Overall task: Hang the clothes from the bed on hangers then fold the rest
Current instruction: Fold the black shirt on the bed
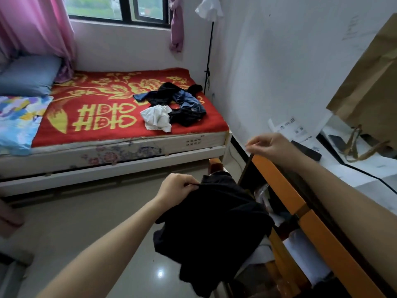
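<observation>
The left hand (178, 188) grips the black garment (214, 222), which hangs toward 5 o'clock. The right hand (268, 145), at 1 o'clock, curls at the orange door (277, 179); its hold is unclear.

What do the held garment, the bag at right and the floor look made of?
Garment: soft matte fabric, probably knit; it drapes limp from the left hand. Bag: brown kraft paper, by its stiff creases. Floor: glossy tile or stone, going by the sharp light reflection.
</observation>
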A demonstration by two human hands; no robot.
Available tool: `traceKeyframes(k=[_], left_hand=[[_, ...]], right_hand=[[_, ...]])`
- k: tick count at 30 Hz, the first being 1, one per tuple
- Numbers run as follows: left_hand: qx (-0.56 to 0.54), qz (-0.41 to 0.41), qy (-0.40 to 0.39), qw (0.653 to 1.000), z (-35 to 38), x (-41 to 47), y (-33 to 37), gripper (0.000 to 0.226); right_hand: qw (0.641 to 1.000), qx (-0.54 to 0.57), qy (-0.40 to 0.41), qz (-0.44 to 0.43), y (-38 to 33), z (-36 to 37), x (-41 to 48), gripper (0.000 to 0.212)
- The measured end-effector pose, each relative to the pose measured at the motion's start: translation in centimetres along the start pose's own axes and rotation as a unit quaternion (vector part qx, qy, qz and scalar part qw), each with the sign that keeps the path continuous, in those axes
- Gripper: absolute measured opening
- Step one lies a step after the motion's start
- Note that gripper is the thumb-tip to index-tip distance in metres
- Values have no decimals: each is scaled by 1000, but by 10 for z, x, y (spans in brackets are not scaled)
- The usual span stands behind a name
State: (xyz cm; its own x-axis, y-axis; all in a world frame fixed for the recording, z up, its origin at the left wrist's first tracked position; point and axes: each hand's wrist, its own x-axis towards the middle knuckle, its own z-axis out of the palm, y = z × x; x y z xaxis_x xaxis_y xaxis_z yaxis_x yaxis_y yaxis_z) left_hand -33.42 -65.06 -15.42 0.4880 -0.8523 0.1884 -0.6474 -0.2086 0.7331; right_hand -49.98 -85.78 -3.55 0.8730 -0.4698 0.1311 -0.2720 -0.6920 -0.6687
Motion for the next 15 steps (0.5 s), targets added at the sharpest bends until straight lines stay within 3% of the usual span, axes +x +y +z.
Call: traceKeyframes(k=[2, 4, 5, 8, 9, 13, 15], left_hand=[[-9, 42, 24, 999, -13, 7, 15, 11], [-11, 89, 44, 995, -31, 16, 31, 11], [-9, 110, 50, 993, -43, 20, 37, 10], [-47, 153, 84, 984, -86, 29, 44, 8], [-61, 162, 101, 980, -100, 31, 43, 8], [-82, 183, 181, 963, -162, 40, 28, 11], [-99, 172, 225, 954, -195, 40, 15, 11]], right_hand=[[972, -131, -195, 16, 4, 19, -10, 59], [931, -249, -266, 33, 13, 49, -25, 86], [930, -268, -248, 37, 16, 59, -29, 81], [984, -103, -119, 80, 5, 60, -33, 18], [992, -71, -70, 83, -4, 56, -33, 8], [993, -92, 61, 46, -70, 42, -7, 21], [987, -124, 100, 7, -109, 42, 16, 12]])
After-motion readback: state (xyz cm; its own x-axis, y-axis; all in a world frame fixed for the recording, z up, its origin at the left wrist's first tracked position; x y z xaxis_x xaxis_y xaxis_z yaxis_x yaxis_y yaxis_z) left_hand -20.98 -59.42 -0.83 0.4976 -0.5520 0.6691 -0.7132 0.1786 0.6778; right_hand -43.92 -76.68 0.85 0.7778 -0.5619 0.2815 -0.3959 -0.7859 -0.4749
